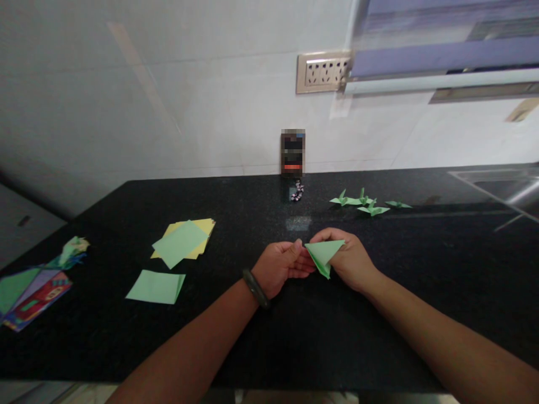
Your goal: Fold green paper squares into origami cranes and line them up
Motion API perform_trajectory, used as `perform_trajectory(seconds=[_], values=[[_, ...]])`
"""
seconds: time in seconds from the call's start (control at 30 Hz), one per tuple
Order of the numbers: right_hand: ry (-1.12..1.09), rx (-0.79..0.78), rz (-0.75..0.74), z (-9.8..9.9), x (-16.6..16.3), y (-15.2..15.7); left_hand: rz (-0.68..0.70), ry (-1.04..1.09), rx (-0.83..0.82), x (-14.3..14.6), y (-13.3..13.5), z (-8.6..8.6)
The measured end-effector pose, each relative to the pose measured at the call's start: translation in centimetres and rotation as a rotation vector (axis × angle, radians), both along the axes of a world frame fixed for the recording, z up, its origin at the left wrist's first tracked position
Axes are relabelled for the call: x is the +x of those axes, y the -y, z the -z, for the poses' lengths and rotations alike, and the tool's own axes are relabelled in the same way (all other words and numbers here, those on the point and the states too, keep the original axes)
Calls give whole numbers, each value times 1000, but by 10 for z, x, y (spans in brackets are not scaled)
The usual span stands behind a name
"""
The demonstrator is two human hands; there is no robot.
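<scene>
A light green folded paper (324, 253), with a triangular flap on top, is held just above the dark counter between my hands. My right hand (353, 261) grips it from the right, its fingers partly hidden behind the paper. At the left corner, my left hand (280, 266) is closed with thumb and fingers around the edge; exactly how much paper it pinches is hard to see. Several small folded green paper cranes (373, 210) stand on the counter beyond my right hand. Left of my left hand lies a green sheet folded over (155, 287).
Behind that sheet is a pile of yellow and green square papers (183, 241). Colourful paper packets (40, 297) lie at the far left. A phone-like device (293, 152) with a beaded strap (297, 191) leans on the wall, below a socket panel (322, 73). The black counter (261, 342) spans the front.
</scene>
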State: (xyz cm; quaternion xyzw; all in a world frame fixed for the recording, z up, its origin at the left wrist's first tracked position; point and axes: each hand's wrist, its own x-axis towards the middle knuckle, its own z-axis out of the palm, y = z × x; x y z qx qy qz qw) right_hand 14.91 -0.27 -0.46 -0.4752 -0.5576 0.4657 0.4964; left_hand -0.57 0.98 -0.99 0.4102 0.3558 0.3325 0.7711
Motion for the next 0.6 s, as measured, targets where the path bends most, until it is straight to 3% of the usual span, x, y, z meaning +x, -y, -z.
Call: perform_trajectory(seconds=[0.3,0.6], values=[[306,386,15,1,5,-3,56,5,-5,-2,1,2],[417,606,-24,1,8,-3,29,13,1,-1,0,0]])
